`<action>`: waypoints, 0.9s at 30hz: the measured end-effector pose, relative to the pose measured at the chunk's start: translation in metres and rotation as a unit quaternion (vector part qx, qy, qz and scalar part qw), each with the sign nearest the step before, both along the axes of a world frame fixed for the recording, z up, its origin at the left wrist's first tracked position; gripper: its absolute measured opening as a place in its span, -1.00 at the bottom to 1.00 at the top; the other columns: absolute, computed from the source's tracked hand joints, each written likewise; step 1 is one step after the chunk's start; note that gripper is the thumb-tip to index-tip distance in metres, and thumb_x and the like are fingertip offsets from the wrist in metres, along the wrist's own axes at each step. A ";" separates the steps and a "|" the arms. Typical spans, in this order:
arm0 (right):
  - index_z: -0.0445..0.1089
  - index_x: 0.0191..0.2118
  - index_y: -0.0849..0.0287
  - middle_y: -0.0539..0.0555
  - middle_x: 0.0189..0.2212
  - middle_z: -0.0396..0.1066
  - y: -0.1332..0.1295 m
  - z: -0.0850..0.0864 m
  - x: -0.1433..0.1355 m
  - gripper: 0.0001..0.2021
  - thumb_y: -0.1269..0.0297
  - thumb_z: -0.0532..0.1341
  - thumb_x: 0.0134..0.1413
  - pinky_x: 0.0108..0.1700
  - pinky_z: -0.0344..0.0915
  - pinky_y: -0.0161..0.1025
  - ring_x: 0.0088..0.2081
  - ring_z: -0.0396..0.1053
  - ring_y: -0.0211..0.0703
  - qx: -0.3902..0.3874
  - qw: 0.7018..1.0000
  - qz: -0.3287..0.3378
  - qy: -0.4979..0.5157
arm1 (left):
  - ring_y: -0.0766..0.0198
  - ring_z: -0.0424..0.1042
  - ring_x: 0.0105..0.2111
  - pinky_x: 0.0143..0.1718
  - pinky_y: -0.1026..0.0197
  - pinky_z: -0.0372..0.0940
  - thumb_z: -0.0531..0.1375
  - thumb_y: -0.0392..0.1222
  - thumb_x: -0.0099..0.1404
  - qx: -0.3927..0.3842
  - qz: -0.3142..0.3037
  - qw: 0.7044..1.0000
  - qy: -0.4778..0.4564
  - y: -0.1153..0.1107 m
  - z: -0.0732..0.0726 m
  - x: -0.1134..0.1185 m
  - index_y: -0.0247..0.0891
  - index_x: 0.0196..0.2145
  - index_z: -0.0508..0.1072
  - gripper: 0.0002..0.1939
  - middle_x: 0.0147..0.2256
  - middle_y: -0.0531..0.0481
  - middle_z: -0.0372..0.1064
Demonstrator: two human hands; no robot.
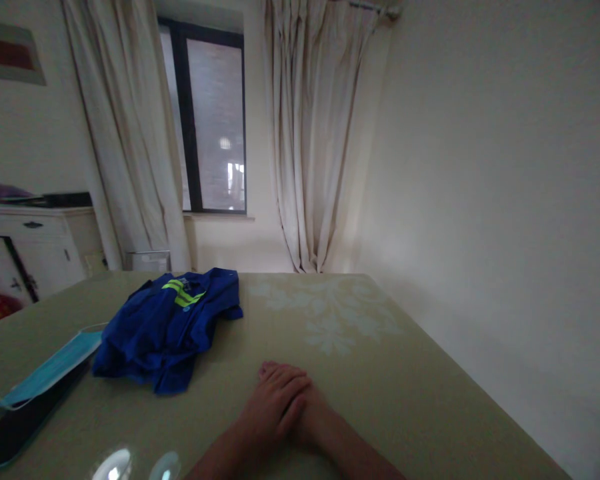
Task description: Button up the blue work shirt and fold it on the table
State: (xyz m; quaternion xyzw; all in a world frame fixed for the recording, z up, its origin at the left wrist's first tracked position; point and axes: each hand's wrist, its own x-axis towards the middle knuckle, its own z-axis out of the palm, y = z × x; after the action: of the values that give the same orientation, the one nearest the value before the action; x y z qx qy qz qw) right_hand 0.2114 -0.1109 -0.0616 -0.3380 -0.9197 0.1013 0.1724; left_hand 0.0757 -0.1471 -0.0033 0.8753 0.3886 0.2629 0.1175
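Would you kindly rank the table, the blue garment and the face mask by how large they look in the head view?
1. Table, by far the largest, though cut off by the picture's edge
2. Blue garment
3. Face mask

garment [150,327] is deep blue with yellow-green stripes | table [405,400] is olive-beige with pale floral pattern | face mask [55,367] is light blue | curtains [310,133] are cream

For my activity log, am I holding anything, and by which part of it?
No held object shows: your left hand lies over your right hand, and anything between them would be hidden.
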 end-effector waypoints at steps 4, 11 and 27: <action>-0.06 0.48 0.01 0.07 0.41 0.10 0.003 0.004 -0.003 -0.33 0.18 0.11 0.33 0.43 -0.03 -0.09 0.36 0.15 0.08 0.033 0.999 -0.006 0.009 | 0.09 0.29 0.25 0.36 -0.11 0.04 -0.01 0.03 0.50 0.022 -0.008 0.999 0.041 0.001 -0.001 -0.003 -0.02 0.27 0.34 -0.54 0.25 -0.06 0.35; 0.03 0.45 0.03 0.21 0.45 -0.03 -0.005 0.036 0.007 -0.30 0.14 0.19 0.23 0.40 -0.19 0.33 0.42 -0.02 0.25 0.013 0.983 -0.182 0.017 | -0.10 0.06 0.38 0.39 -0.34 -0.29 -0.02 0.17 0.48 0.058 0.182 0.978 0.084 0.007 -0.011 -0.029 0.00 0.38 0.17 -0.40 0.41 -0.09 0.07; -0.23 0.50 0.14 0.33 0.30 0.26 -0.012 0.050 0.015 -0.20 -0.13 0.06 0.35 0.36 -0.06 0.28 0.30 0.24 0.19 -0.035 0.979 -0.188 0.062 | 0.06 0.32 0.24 0.29 -0.15 0.11 -0.17 0.09 0.55 -0.032 0.190 0.978 0.082 0.009 -0.008 -0.051 -0.06 0.13 0.49 -0.47 0.24 -0.07 0.38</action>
State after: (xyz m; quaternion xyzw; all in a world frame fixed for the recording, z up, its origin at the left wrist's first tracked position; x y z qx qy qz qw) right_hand 0.2269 -0.1230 -0.0114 -0.5041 -0.8229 0.1203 0.2330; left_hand 0.0248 -0.1384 -0.0117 0.8000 0.5642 0.1949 0.0614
